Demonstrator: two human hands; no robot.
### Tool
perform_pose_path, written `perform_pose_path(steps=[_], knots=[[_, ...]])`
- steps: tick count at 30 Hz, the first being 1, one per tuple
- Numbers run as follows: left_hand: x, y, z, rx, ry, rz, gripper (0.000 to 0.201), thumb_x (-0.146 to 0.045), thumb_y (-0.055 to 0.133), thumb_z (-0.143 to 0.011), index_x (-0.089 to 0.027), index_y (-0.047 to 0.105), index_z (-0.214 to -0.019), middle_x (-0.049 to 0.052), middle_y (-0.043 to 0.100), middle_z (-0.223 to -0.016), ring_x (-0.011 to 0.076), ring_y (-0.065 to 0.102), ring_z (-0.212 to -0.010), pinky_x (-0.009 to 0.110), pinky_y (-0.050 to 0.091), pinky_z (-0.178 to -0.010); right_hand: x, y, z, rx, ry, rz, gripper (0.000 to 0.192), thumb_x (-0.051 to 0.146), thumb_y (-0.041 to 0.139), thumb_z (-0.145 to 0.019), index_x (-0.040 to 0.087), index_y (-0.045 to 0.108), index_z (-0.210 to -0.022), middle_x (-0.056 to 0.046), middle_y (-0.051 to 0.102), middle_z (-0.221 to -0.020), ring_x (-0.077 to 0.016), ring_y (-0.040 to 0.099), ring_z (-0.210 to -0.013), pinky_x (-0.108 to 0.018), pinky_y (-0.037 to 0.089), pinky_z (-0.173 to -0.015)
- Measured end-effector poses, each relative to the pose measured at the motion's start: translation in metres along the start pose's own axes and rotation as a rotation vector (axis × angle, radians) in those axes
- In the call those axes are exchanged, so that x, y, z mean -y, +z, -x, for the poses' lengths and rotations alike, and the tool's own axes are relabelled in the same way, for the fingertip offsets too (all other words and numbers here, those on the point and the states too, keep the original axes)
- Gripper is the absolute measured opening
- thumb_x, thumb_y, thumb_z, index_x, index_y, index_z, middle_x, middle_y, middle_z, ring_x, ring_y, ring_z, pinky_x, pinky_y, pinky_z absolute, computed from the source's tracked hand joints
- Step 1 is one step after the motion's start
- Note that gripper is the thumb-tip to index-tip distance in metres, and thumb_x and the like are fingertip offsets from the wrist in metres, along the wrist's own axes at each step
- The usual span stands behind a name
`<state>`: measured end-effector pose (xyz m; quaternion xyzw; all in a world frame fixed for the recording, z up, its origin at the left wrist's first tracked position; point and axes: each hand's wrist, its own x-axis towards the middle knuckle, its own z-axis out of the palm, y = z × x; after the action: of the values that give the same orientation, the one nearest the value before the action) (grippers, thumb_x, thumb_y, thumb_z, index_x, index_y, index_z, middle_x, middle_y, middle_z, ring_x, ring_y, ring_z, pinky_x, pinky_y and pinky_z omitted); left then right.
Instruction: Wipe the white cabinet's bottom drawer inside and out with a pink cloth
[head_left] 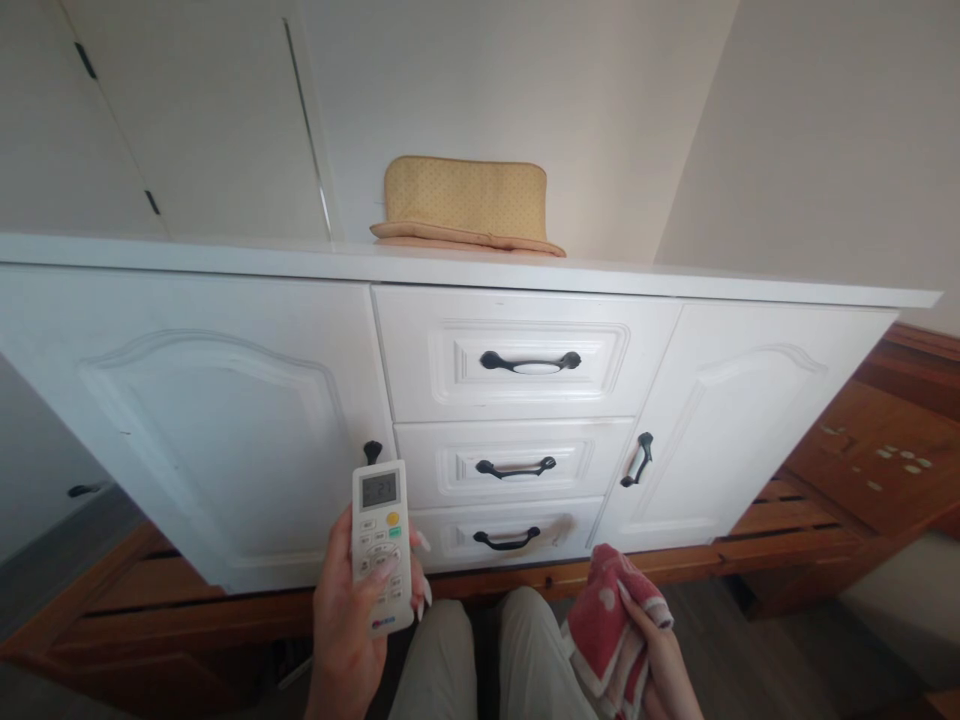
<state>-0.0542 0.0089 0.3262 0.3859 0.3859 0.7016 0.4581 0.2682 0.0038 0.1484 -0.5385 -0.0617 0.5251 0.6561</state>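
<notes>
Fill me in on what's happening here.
A person faces a closed white cabinet. The left hand holds a remote control, its screen facing the person, while the right hand grips a red-and-white cloth. A beige pad sits on top of the cabinet.

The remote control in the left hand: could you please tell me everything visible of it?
The remote control is slim, off-white and plastic-looking, with rounded corners. Its grey screen reads 27; below sit a round yellow button, a green button and paler ones, with a small logo near the bottom. The left hand grips its lower part before a white cabinet, screen end up, face toward the camera, thumb across the buttons.
</notes>
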Motion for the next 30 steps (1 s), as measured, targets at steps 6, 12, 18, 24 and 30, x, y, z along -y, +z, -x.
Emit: perform_pose_path(steps=[6,12,18,24,30], knots=[[0.000,0.000,0.001,-0.089,0.021,-0.038,0.060,-0.037,0.075,-0.074,-0.027,0.050,-0.128,-0.002,0.070,-0.079,0.0148,0.059,-0.046,0.026,0.049,-0.036,0.002,-0.002,-0.003,-0.010,0.023,-0.052,0.072,0.033,0.098,-0.045,0.014,0.069,-0.108,-0.007,0.081,-0.085,-0.0299,0.077,-0.075,-0.037,0.064,-0.065],[-0.005,0.002,0.003,-0.098,0.018,-0.025,0.057,-0.039,0.074,-0.074,-0.027,0.052,-0.125,-0.002,0.070,-0.081,0.0148,0.059,-0.048,0.025,0.048,-0.037,0.000,-0.005,-0.006,0.004,0.023,-0.073,0.077,0.031,0.099,-0.046,0.014,0.067,-0.114,-0.007,0.080,-0.085,-0.0266,0.076,-0.072,-0.033,0.063,-0.064],[-0.004,-0.006,0.000,-0.049,0.040,-0.023,0.057,-0.039,0.075,-0.072,-0.026,0.052,-0.122,0.000,0.069,-0.085,0.0164,0.061,-0.050,0.027,0.050,-0.037,-0.003,-0.005,-0.005,0.017,-0.009,0.023,0.075,0.039,0.097,-0.048,0.013,0.071,-0.113,-0.008,0.081,-0.088,-0.0337,0.077,-0.083,-0.041,0.065,-0.071],[-0.012,0.001,0.000,-0.074,0.059,0.001,0.065,-0.039,0.076,-0.071,-0.028,0.052,-0.131,0.000,0.071,-0.085,0.0165,0.061,-0.049,0.028,0.050,-0.037,-0.004,-0.006,-0.006,0.026,0.028,-0.051,0.076,0.034,0.099,-0.047,0.013,0.068,-0.114,-0.009,0.081,-0.089,-0.0302,0.077,-0.078,-0.037,0.064,-0.069],[-0.042,0.003,0.005,-0.248,0.077,-0.038,0.125,-0.022,0.094,-0.057,-0.059,0.023,-0.154,0.001,0.070,-0.130,0.0151,0.075,-0.087,0.023,0.066,-0.070,-0.003,-0.006,-0.008,0.024,0.043,-0.082,0.073,0.031,0.099,-0.048,0.013,0.068,-0.112,-0.009,0.081,-0.089,-0.0286,0.076,-0.073,-0.037,0.063,-0.067]])
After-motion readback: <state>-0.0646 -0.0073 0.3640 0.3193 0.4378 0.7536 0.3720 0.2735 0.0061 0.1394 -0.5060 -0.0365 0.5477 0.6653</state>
